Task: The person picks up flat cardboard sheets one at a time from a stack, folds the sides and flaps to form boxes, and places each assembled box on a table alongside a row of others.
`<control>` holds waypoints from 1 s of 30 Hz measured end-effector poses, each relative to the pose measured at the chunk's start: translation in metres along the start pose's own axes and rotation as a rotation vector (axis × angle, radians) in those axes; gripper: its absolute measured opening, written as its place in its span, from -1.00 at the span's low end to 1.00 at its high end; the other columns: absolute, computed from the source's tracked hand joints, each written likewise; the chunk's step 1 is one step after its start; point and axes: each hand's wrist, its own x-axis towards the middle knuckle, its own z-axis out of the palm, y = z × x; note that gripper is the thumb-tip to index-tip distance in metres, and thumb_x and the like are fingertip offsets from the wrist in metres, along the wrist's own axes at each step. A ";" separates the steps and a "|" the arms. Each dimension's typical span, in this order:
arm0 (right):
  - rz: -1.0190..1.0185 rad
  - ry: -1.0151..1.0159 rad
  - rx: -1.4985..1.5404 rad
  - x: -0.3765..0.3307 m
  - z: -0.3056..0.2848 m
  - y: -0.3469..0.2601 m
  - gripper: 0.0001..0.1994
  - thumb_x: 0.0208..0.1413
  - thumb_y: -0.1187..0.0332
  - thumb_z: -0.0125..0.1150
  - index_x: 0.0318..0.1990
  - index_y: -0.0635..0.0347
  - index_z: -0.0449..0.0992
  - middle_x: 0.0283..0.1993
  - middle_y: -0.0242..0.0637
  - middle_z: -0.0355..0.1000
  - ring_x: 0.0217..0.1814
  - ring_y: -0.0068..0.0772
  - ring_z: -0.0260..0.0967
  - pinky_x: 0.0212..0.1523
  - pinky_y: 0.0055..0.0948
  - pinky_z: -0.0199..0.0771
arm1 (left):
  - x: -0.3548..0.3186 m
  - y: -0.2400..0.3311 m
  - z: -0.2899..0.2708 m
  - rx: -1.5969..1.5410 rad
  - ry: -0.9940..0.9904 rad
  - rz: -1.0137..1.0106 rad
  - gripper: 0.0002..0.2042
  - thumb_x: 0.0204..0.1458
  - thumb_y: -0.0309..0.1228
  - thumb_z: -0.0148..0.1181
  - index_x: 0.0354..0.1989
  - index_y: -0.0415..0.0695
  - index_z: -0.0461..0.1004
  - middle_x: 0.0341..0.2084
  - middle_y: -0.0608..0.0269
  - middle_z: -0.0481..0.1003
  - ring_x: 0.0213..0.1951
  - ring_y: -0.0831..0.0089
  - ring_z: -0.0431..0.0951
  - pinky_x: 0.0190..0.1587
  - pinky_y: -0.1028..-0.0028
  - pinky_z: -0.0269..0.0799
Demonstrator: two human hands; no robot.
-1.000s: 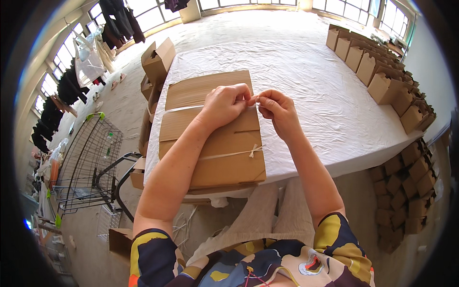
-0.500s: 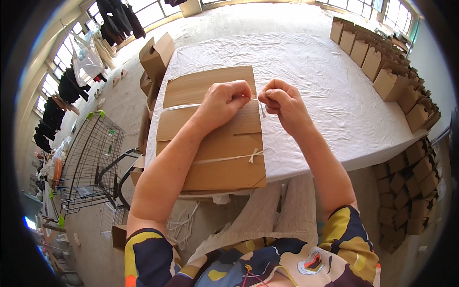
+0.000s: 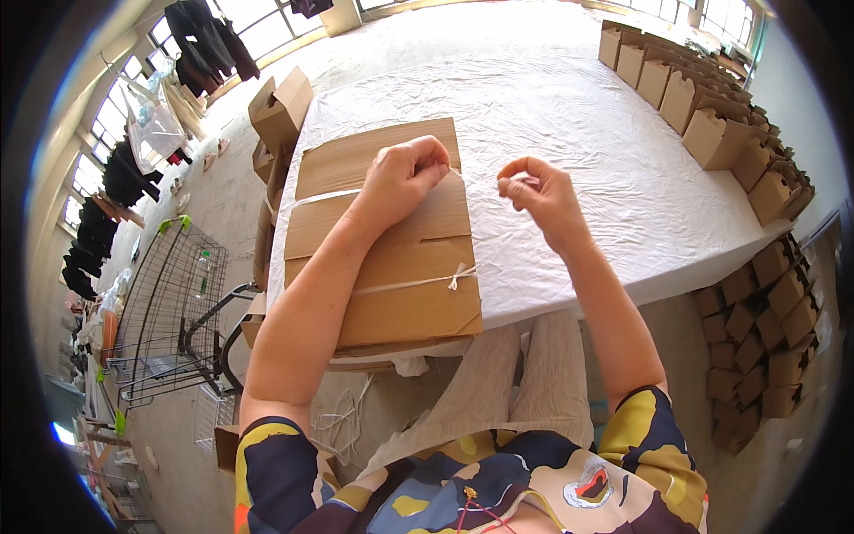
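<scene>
A stack of flattened brown cardboard (image 3: 405, 316) lies at the near left of the white-covered table. One white string (image 3: 325, 197) crosses its upper part. A second white string (image 3: 405, 287) crosses nearer to me and has a small looped knot by the right edge. My left hand (image 3: 398, 184) rests over the upper part of the stack, thumb and fingers pinched on the upper string at the right edge. To the right, above the cloth, my right hand (image 3: 544, 198) is closed in a pinch. Whatever its fingertips hold does not show against the white cloth.
A white cloth (image 3: 614, 133) covers the table. Rows of open brown boxes (image 3: 721, 138) stand along its right side, with more boxes (image 3: 756, 329) piled below. At left are a wire cart (image 3: 169, 307), an open carton (image 3: 283, 111) and hanging dark clothes (image 3: 209, 44).
My right hand has moved right, away from my left hand, widening the gap between them. My left hand stays pinched at the stack's right edge. The view has shifted slightly.
</scene>
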 end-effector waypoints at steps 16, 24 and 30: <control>-0.273 0.125 -0.315 0.023 0.041 0.005 -0.76 0.09 0.35 0.34 -0.14 0.33 0.66 -0.35 -0.14 0.64 -0.33 -0.46 0.59 -0.24 -0.43 0.59 | 0.000 0.006 0.004 0.301 0.121 0.196 -0.95 0.10 -0.50 0.26 -0.32 -0.20 0.56 -0.42 0.22 0.55 -0.43 0.35 0.52 -0.31 0.38 0.43; -0.300 0.145 -0.353 0.047 0.043 0.016 -0.74 0.01 0.33 0.30 -0.23 0.37 0.63 -0.39 -0.04 0.61 -0.34 -0.27 0.59 -0.21 -0.31 0.58 | 0.023 -0.002 0.002 0.372 -0.011 0.202 -0.94 0.11 -0.54 0.17 -0.31 -0.20 0.57 -0.33 0.10 0.57 -0.29 0.10 0.61 -0.18 0.22 0.49; -0.208 0.165 -0.143 0.061 0.046 0.030 -0.78 0.00 0.40 0.26 -0.28 0.43 0.60 -0.42 -0.12 0.60 -0.37 -0.44 0.56 -0.29 -0.40 0.56 | 0.027 -0.003 -0.030 0.762 -0.154 0.166 -0.81 0.07 -0.64 0.02 -0.20 -0.15 0.51 -0.18 0.08 0.56 -0.13 0.00 0.62 -0.07 0.11 0.51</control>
